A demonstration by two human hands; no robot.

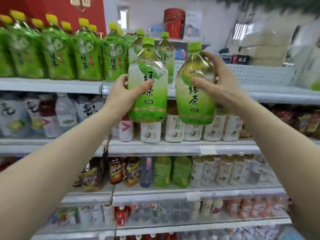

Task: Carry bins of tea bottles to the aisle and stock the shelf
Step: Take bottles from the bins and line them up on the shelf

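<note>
I hold two large green tea bottles up in front of the top shelf (52, 84). My left hand (121, 94) grips the left bottle (149, 101) around its middle, thumb across the label. My right hand (218, 82) grips the right bottle (192, 104) at its shoulder, fingers wrapped behind the neck. Both bottles are upright with light green caps, their bases hanging below the shelf's front edge. A row of like green tea bottles (83, 56) stands on the top shelf to the left, and two more (166, 47) stand just behind the held pair.
The top shelf's right part (263, 73) shows a bare perforated back panel. Lower shelves hold white tea bottles (190, 129), water and mixed drinks (164, 172). Red buckets (174, 23) and stacked sacks (266, 47) sit beyond the shelf.
</note>
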